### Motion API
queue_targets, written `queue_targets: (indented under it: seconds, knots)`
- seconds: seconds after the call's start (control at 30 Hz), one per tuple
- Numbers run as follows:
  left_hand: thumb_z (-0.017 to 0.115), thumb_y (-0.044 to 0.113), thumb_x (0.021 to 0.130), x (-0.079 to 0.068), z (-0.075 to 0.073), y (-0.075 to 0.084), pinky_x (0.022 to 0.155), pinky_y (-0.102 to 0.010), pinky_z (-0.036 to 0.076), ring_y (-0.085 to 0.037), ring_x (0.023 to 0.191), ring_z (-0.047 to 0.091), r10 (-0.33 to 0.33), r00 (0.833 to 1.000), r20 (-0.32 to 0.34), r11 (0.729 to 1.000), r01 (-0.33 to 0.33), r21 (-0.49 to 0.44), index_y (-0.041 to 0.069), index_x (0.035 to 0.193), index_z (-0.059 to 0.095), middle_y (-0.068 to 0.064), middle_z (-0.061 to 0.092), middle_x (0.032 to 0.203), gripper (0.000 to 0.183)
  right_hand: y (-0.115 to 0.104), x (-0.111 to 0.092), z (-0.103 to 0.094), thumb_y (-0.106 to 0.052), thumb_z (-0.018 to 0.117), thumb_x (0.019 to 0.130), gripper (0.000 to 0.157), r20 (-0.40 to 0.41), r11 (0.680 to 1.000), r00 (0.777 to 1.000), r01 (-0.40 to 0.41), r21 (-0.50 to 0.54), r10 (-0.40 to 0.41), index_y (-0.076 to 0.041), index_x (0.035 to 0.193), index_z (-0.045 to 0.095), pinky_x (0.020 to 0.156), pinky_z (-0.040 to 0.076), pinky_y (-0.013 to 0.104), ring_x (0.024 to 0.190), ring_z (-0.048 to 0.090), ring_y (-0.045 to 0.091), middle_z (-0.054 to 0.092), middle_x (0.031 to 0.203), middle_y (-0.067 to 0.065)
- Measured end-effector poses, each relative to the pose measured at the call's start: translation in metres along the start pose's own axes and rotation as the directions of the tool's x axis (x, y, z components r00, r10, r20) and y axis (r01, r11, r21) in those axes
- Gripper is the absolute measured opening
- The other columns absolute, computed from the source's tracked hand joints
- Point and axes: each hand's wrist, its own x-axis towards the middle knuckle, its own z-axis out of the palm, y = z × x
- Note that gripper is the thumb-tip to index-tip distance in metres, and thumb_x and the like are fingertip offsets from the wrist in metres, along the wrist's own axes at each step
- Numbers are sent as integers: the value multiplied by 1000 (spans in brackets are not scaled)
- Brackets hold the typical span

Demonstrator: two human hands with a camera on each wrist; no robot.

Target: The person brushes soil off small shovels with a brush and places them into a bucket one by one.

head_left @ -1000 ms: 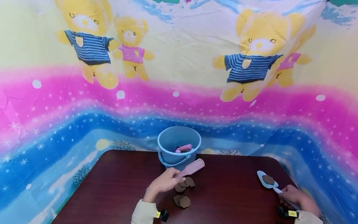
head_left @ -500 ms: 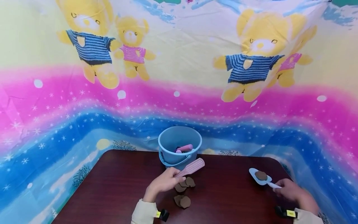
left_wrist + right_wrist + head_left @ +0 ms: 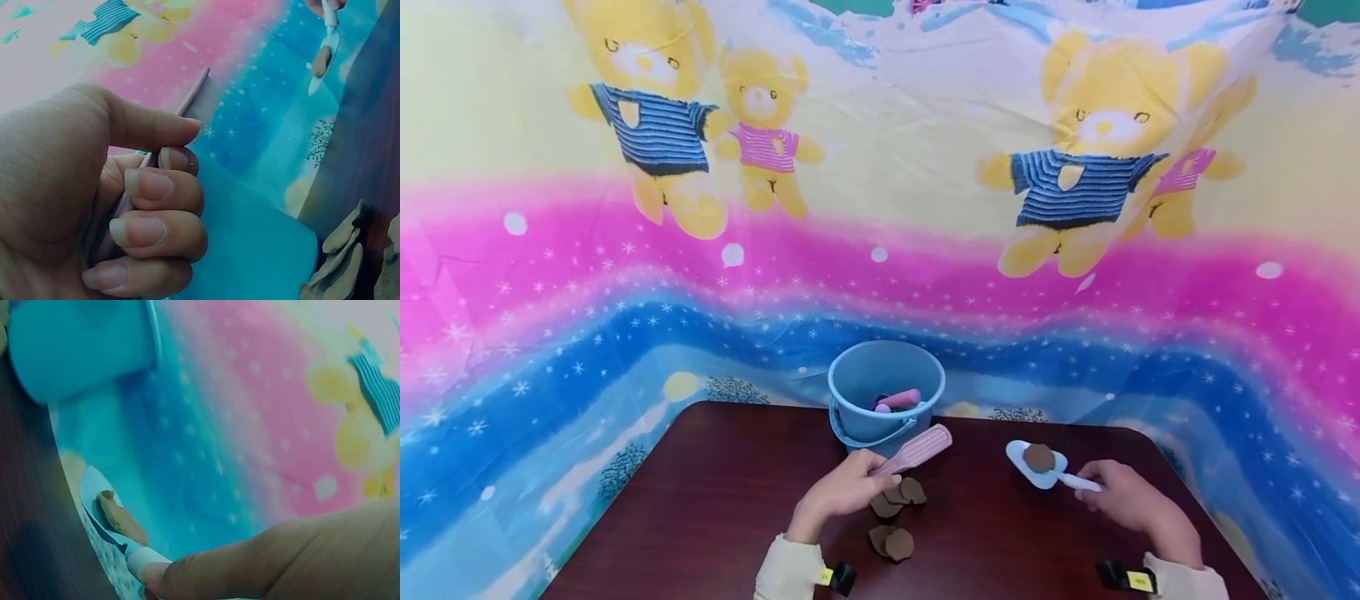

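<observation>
My left hand (image 3: 838,487) grips a pink brush (image 3: 921,447) by its handle, above the table in front of the bucket. Pale bristles show along one side of the brush (image 3: 203,103) in the left wrist view. My right hand (image 3: 1127,496) holds a small light-blue shovel (image 3: 1060,477) by its white handle. On the shovel's blade lies a flat brown lump (image 3: 1039,457), clay-like in look; the right wrist view shows this lump (image 3: 120,520) resting in the blade. More flat brown pieces (image 3: 895,543) lie in two small heaps on the table, below and beside my left hand.
A light-blue bucket (image 3: 886,427) with its handle hanging down stands at the table's back edge. Pink and dark items (image 3: 901,400) lie inside it. The dark reddish-brown table (image 3: 715,500) meets a hanging bear-print cloth (image 3: 880,192) behind and at the sides.
My right hand has moved left across the table with the shovel and the brown lump on it. My left hand and the brush have hardly moved; the head view has shifted slightly.
</observation>
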Motion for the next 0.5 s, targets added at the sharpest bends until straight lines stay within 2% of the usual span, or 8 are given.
queue_targets:
  seconds: [0.27,0.5]
  knots:
    - [60,26,101,3,4,2,50,-23,33,-8,46,35,5,1000,-4,1000,-5,7,15,63,45,7,36,55,42,-43,5,23,-9,70,94,14,48,994,993,109,-17,-108,-1,106,68,64,43,34,70,54,19,64,81,3]
    - [59,27,102,3,11,8,48,-22,32,-7,47,36,-2,1000,12,1000,2,3,15,70,56,7,39,56,34,-75,8,48,-14,73,93,15,68,983,981,182,-21,-180,-6,105,69,62,43,32,67,54,17,63,78,-1]
